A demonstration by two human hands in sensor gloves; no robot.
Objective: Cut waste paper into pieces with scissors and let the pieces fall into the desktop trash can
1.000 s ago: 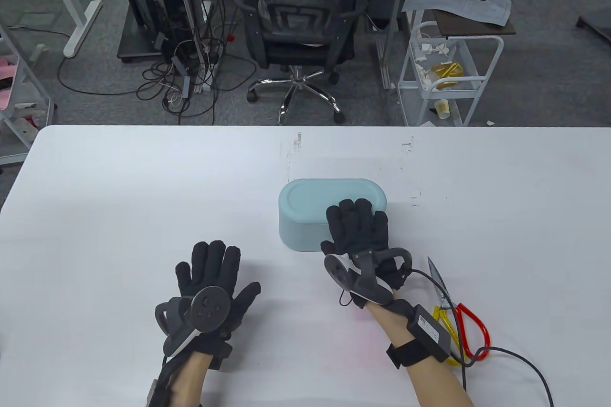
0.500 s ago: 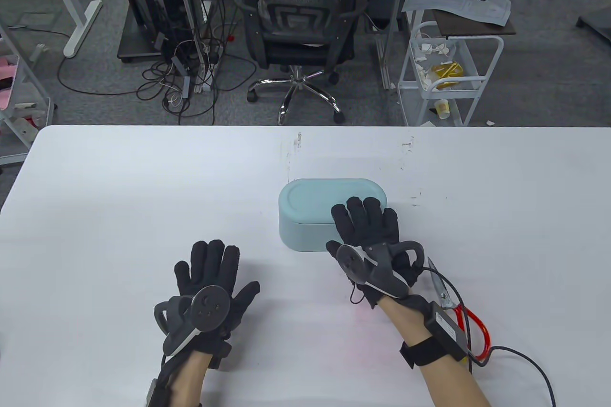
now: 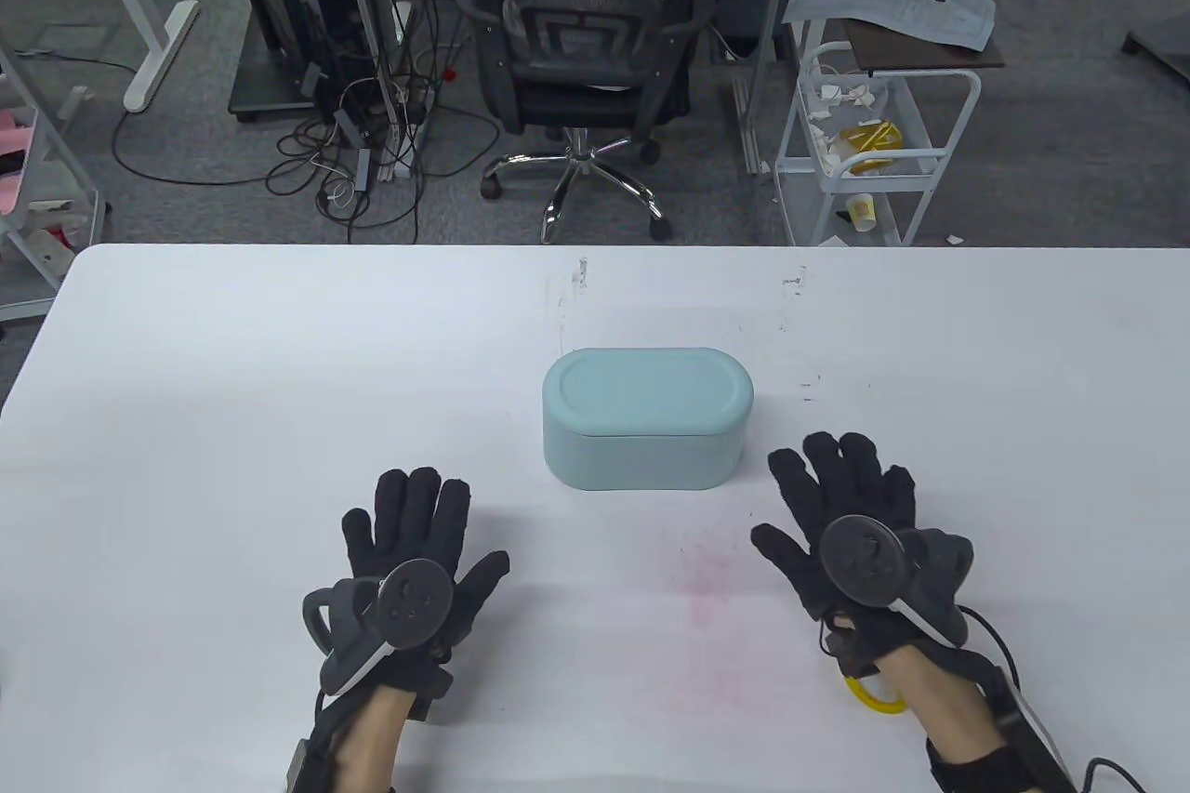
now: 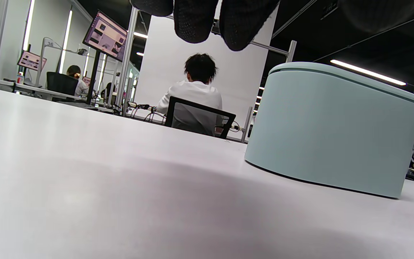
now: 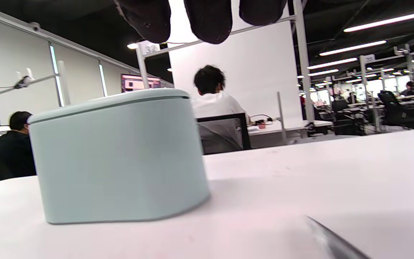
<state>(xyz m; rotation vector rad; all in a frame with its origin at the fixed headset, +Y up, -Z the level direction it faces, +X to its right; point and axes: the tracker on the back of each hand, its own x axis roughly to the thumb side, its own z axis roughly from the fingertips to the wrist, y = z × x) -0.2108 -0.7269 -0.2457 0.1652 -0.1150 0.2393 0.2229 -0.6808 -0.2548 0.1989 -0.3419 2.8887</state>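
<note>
Table: wide bare room all round. Trash can sits mid-table, lid down, long axis left-right, just ahead-left of your right hand. Both hands flat, fingers spread, holding nothing; left hand farther off. Scissors lie under your right wrist, only a yellow loop showing. Right hand's nearest. No paper visible on the table.
</note>
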